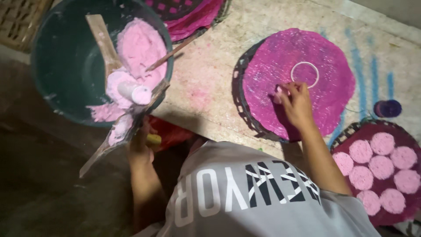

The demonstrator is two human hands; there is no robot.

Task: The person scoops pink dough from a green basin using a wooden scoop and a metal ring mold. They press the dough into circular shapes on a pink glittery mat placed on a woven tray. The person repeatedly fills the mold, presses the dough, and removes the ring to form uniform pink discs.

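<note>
Two hands busy: right hand (297,102) pinches pink paste (279,91) at ring's (305,74) eight o'clock on magenta mat (280,57); left hand (141,147) grips paddle (120,131), keeping paste handy.

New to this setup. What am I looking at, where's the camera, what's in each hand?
There is no machine here: a person works with two bare hands, and the single camera sits on their head, looking down. The right hand pinches a bit of pink paste on a round magenta mat, beside a white ring. The left hand grips a paste-smeared wooden paddle near a dark green tub of pink paste. At lower right, a dark tray holds round pink cakes. Everything rests on a stained floor.
</note>
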